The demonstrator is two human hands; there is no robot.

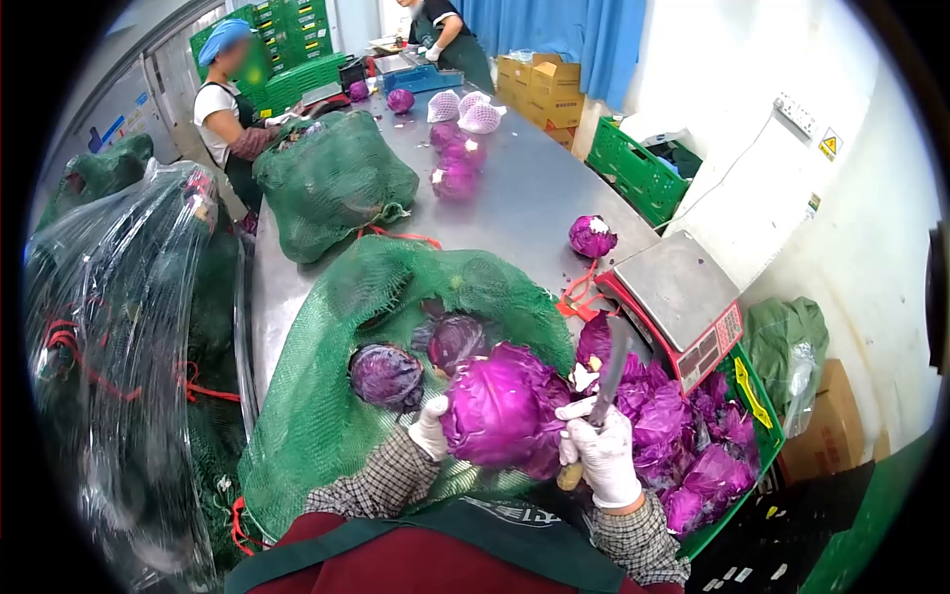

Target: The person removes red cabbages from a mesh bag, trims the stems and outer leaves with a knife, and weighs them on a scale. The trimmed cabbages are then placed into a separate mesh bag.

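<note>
A large red cabbage point(503, 406) is held in front of my body, over an opened green mesh sack point(317, 346). My left hand point(429, 429), in a white glove, grips the cabbage from its left side. In my white-gloved right hand point(608, 460) is a knife point(615, 366), blade pointing up and handle end showing below the fist; its fingers are at the cabbage's right side. Two darker cabbages point(386, 377) lie in the sack's mouth. At my right, a green crate point(767, 441) holds loose purple leaves point(658, 421).
A scale point(678, 292) stands beside the crate, with a trimmed cabbage point(593, 237) near it. Farther along the steel table point(539, 183) are a tied mesh sack point(336, 183), more cabbages and foam nets point(480, 114). Two people work at the far end. Plastic-wrapped sacks point(129, 376) stand left.
</note>
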